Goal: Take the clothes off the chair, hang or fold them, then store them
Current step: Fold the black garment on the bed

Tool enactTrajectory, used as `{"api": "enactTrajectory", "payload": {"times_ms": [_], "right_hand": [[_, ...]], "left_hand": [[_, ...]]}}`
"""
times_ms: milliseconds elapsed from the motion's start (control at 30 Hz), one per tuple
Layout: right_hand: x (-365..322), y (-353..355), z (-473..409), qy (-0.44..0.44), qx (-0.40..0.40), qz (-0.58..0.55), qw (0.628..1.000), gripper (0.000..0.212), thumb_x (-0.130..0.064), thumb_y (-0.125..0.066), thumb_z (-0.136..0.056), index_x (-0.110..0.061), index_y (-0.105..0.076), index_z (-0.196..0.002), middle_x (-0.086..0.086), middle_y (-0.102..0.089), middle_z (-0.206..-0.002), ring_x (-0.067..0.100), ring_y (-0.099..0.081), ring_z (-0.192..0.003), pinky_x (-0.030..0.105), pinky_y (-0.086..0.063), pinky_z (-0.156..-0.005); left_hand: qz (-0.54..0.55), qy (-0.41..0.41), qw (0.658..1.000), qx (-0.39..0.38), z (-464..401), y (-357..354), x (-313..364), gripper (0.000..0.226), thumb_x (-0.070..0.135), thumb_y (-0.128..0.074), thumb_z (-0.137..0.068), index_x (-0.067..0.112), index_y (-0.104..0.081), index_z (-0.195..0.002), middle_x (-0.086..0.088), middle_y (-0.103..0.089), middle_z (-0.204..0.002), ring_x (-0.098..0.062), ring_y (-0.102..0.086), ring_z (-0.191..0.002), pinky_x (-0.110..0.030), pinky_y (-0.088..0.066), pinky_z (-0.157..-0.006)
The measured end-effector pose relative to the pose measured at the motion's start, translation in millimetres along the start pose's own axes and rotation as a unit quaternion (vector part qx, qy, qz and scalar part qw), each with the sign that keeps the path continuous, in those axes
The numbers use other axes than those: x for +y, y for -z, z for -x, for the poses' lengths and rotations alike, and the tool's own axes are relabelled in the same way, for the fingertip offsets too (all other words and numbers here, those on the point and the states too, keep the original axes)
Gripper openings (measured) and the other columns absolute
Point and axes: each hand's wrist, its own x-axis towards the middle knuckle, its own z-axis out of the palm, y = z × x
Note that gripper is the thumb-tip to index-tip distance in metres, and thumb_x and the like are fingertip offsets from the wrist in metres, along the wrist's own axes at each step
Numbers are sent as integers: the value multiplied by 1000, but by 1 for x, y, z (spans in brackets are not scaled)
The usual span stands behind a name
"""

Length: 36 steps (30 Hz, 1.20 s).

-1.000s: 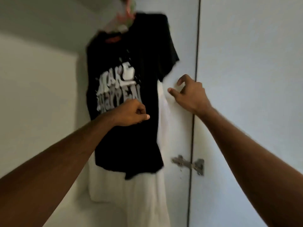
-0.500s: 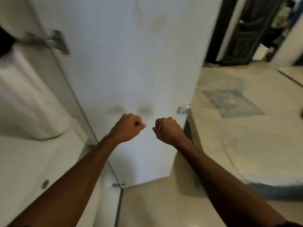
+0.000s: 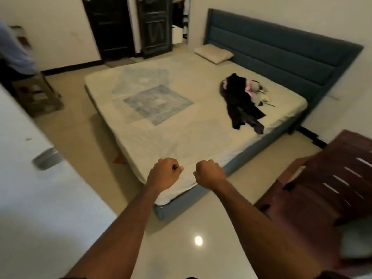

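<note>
Both hands are curled into fists and hold nothing: the left hand (image 3: 164, 174) and the right hand (image 3: 209, 174) hang close together over the corner of the bed (image 3: 181, 125). Dark clothes (image 3: 240, 99) lie in a heap on the bed, near the headboard (image 3: 271, 45). A brown chair (image 3: 330, 178) stands at the right.

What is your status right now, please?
Left hand and right hand fisted, empty. Clothes pile on bed, far side. Chair at right. Floor path unobstructed.
</note>
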Motion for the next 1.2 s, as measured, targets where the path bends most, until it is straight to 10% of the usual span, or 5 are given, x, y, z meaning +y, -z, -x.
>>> {"api": "enactTrajectory", "payload": {"times_ms": [467,1200], "right_hand": [[195,96,-162,-180,82,-50,979,25,-39,-56,-97,-18,-67,-103,9,-66,-106,33,-65,-98,41,-56,-83],[429,173,-543,-214,99,-100,967,22,-41,-58,-97,-21,-59,-88,2,-62,-86,24,-62,-82,35,-53,-73]], "left_hand": [[-14,-190,978,-83,-272,-88,160,32,43,-66,-93,19,-61,-73,8,-58,-66,-20,-60,-69,-34,-50,-63],[26,-184,972,-143,-712,-215,293,31,32,-67,-94,13,-62,-70,-4,-66,-67,-19,-63,-64,-31,-48,-61]]}}
